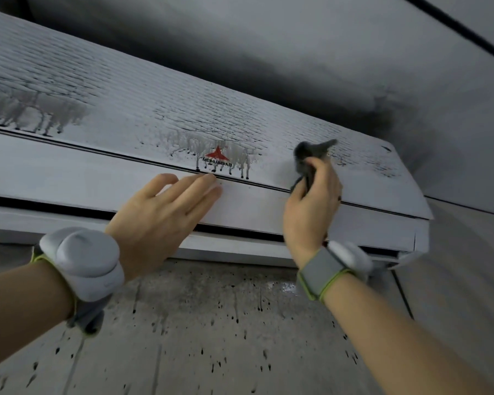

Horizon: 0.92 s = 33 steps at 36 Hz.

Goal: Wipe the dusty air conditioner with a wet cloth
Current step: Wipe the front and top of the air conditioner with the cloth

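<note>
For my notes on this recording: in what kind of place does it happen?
Probably an indoor room, seen just under the ceiling: a wall-mounted air conditioner hangs high on a stained, drip-marked wall. What kind of room, the picture does not show.

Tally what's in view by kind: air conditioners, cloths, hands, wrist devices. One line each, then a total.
Air conditioner: 1
Cloth: 1, dark grey, held in the right hand's grip
Hands: 2, left hand and right hand
Wrist devices: 2, left wrist device and right wrist device
Total: 6
</note>
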{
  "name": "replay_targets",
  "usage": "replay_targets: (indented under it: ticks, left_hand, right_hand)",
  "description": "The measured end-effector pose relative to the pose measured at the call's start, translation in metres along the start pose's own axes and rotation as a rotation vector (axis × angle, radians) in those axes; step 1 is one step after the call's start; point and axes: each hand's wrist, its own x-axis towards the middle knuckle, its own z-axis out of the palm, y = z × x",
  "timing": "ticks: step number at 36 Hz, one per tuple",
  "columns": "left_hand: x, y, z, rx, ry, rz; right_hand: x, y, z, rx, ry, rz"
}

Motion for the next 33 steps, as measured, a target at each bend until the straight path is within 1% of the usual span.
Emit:
replay_targets:
  ticks: [2,4,6,10,11,13,15,22,24,25,29,31,33]
  left_hand:
    - [0.0,-0.001,-0.002,0.009,-0.005,0.014]
    - [-0.001,-0.001,-0.002,0.014,-0.009,0.026]
    - [-0.001,0.0,-0.003,0.023,-0.023,0.025]
    - [-0.005,-0.003,-0.005,0.02,-0.039,0.01]
    - [-0.007,-0.006,-0.007,0.017,-0.034,0.008]
    - [-0.012,-0.014,-0.009,0.032,-0.007,-0.001]
    - [-0.016,-0.021,-0.01,0.051,0.024,0.0]
    - [-0.037,-0.053,-0.016,0.091,0.003,0.013]
    - [-0.04,-0.057,-0.016,0.081,0.016,0.026]
    - [-0.041,-0.058,-0.015,0.066,0.024,0.034]
    - [-0.039,-0.055,-0.014,0.032,0.068,0.03]
    - [-0.04,-0.053,-0.012,0.025,0.074,0.029]
    - [-0.042,-0.054,-0.011,0.02,0.066,0.029]
  right_hand:
    - [-0.018,-0.012,0.007,-0.007,-0.036,-0.024]
    - [-0.035,-0.025,0.011,0.026,-0.163,-0.105]
    - [-0.046,-0.03,0.009,0.009,-0.306,-0.234]
    - [-0.031,-0.012,-0.009,-0.038,-0.525,-0.377]
    - [-0.025,-0.004,-0.015,-0.071,-0.548,-0.409]
    - [-0.014,0.013,-0.026,-0.148,-0.495,-0.414]
    - [-0.005,0.025,-0.033,-0.206,-0.424,-0.362]
    - [0.002,0.012,-0.023,-0.166,-0.381,-0.292]
    - [0.004,0.006,-0.024,-0.165,-0.422,-0.291]
    - [0.003,0.001,-0.024,-0.166,-0.462,-0.321]
    - [0.001,-0.007,-0.029,-0.198,-0.605,-0.53]
    - [0.009,0.0,-0.034,-0.243,-0.601,-0.515]
    - [0.018,0.008,-0.038,-0.301,-0.565,-0.394]
